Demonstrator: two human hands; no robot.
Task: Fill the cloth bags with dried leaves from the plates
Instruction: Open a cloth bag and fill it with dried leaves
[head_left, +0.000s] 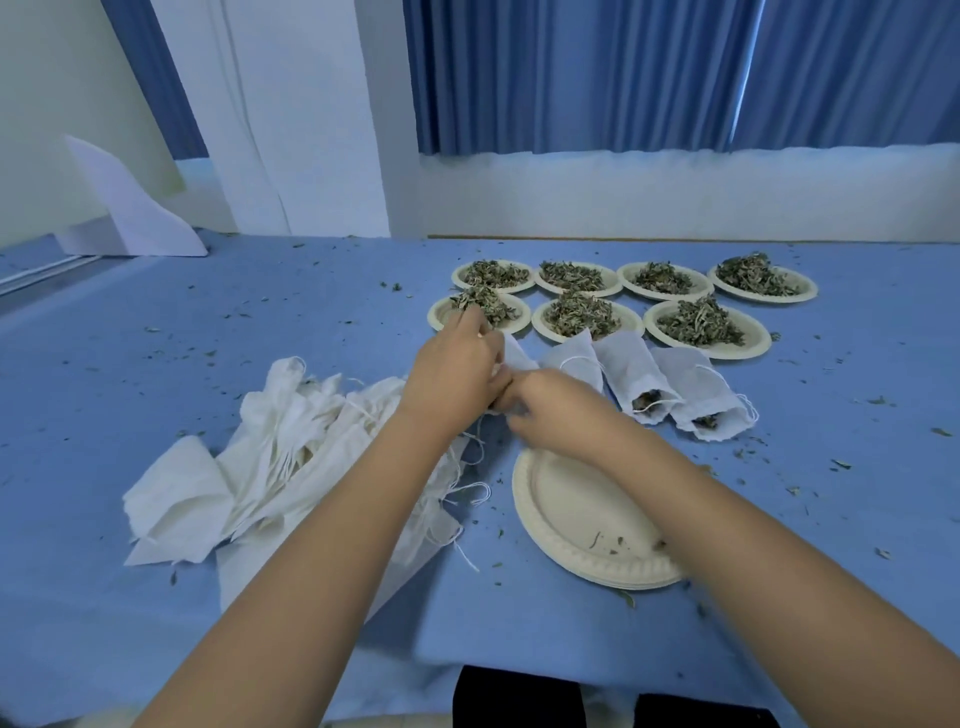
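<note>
Cloth bag (521, 357) — pinched between fingers (491, 358) of left hand (457, 364), right hand (550, 410).

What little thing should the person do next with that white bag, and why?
Probably pinch leaves from the near-left paper plate of dried leaves into the white cloth bag. Both the left hand and right hand are on that bag, right beside that plate; how full it is cannot be seen.
</note>
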